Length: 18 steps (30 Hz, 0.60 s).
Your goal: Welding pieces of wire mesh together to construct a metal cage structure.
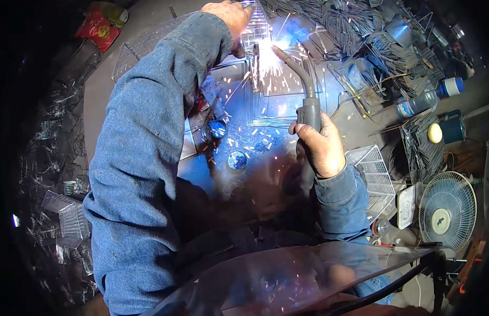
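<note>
My right hand (323, 145) is wrapped around the dark handle of a welding torch (309, 108). The torch's bent neck points up and left, and its tip sits beside a bright arc throwing sparks. At the top, my left hand (227, 18) has its fingers curled at a wire mesh basket (257, 25), just left of the arc. Glare hides the spot being welded and part of the mesh. Beneath the sparks lie thin wire frames (255, 108) on the work surface. Both forearms wear blue denim sleeves.
Bundles of wire rods (350, 23) lie at the upper right. A large water bottle (418, 104), a mesh basket (372, 176) and a fan (447, 210) stand on the right. Two round cups (237, 160) rest on the spark-strewn surface. A tinted visor (286, 274) crosses the lower edge.
</note>
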Each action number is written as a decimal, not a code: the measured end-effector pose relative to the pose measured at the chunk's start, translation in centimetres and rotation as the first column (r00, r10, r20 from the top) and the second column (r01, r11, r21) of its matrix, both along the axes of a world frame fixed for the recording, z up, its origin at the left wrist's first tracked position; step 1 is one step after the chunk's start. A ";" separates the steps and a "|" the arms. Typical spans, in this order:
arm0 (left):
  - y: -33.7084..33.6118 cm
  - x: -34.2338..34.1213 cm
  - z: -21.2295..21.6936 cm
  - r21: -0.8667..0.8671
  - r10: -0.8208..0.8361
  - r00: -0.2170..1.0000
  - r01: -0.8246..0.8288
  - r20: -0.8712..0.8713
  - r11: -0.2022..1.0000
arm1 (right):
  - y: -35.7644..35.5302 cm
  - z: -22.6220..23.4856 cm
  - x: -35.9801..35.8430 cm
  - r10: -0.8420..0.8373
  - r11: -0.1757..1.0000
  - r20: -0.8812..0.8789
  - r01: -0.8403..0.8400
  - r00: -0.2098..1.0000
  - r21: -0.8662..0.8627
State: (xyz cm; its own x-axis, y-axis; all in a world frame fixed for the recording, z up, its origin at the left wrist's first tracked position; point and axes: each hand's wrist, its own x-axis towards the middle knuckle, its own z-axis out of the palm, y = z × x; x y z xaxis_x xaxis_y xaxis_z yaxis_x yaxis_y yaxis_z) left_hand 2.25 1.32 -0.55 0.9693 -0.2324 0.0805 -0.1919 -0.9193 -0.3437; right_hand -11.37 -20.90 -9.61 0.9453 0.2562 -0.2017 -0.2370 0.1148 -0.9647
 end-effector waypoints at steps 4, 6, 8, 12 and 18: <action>1.2 0.4 -0.9 -0.053 -0.025 0.998 0.022 -0.050 0.998 | -0.3 1.0 -0.7 0.040 0.995 0.030 -0.037 0.999 -0.092; 2.0 -0.2 -1.0 -0.015 -0.088 0.993 0.087 -0.085 0.996 | -1.7 2.3 -1.4 0.105 0.994 -0.048 -0.105 0.993 -0.007; 3.4 -1.9 -0.9 -0.191 -0.224 0.974 0.213 -0.036 0.958 | -4.1 3.2 -2.4 0.101 0.993 -0.052 -0.097 0.994 0.073; 7.0 -5.6 -0.1 -0.359 -0.404 0.914 0.364 -0.040 0.859 | -6.4 8.0 -2.4 0.131 0.990 -0.037 -0.132 0.991 -0.053; 8.9 -6.3 0.1 -0.402 -0.490 0.867 0.419 -0.088 0.814 | -4.5 13.7 -1.6 0.247 0.894 -0.114 -0.272 0.962 -0.356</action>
State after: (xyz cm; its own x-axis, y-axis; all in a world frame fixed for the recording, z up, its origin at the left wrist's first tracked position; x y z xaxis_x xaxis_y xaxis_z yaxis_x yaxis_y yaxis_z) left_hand -4.09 10.21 -0.45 0.7648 -0.6391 0.0810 -0.6441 -0.7615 0.0727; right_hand -13.00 -25.42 4.10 0.8370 0.3875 -0.3864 -0.2731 -0.3161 -0.9086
